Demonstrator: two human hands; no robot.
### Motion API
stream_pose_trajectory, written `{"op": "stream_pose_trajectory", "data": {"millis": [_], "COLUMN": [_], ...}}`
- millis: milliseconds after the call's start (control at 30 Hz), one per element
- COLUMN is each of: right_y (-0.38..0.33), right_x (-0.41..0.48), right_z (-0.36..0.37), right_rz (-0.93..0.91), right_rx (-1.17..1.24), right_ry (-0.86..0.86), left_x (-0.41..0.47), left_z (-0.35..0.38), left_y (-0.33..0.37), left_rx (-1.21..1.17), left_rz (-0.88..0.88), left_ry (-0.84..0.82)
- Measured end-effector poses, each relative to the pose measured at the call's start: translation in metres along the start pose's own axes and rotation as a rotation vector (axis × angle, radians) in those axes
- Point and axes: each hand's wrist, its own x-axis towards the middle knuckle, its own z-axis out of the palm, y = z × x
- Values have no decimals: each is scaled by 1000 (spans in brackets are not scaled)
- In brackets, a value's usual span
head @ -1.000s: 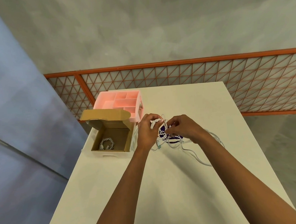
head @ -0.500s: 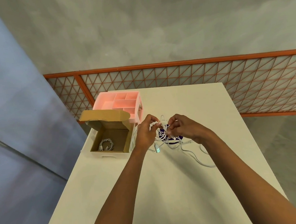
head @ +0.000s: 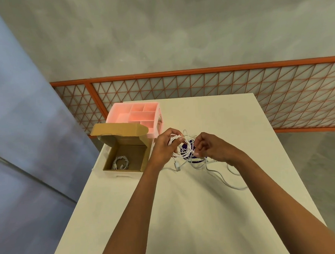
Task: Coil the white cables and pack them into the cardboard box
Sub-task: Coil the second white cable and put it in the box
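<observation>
My left hand pinches a small coil of white cable above the table. My right hand grips the same coil's other side. A plug end hangs below the coil. More loose white cable trails over the table to the right. A dark purple object lies under the coil, mostly hidden. The open cardboard box stands left of my hands with its lid up, and one coiled white cable lies inside it.
A pink compartment organiser stands behind the box at the table's far left. The white table ends close to the box on the left. An orange lattice fence runs behind the table.
Both hands stay on the coil and have shifted slightly. The plug end now dangles lower below the coil. The trailing cable on the right has been drawn in a little.
</observation>
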Motion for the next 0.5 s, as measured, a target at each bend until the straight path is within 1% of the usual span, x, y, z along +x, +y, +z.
{"op": "stream_pose_trajectory", "data": {"millis": [233, 367, 433, 500], "right_y": [9, 11, 11, 13], "right_x": [3, 4, 5, 7], "right_z": [16, 23, 27, 31], "right_rz": [3, 20, 45, 53], "right_rx": [7, 151, 245, 288], "right_ry": [15, -2, 6, 33], "left_x": [-10, -14, -14, -15], "left_z": [7, 7, 5, 4], "left_y": [5, 4, 1, -4], "left_rx": [-81, -117, -131, -159], "left_rz": [-39, -61, -70, -78], "left_ry": [29, 34, 32, 42]}}
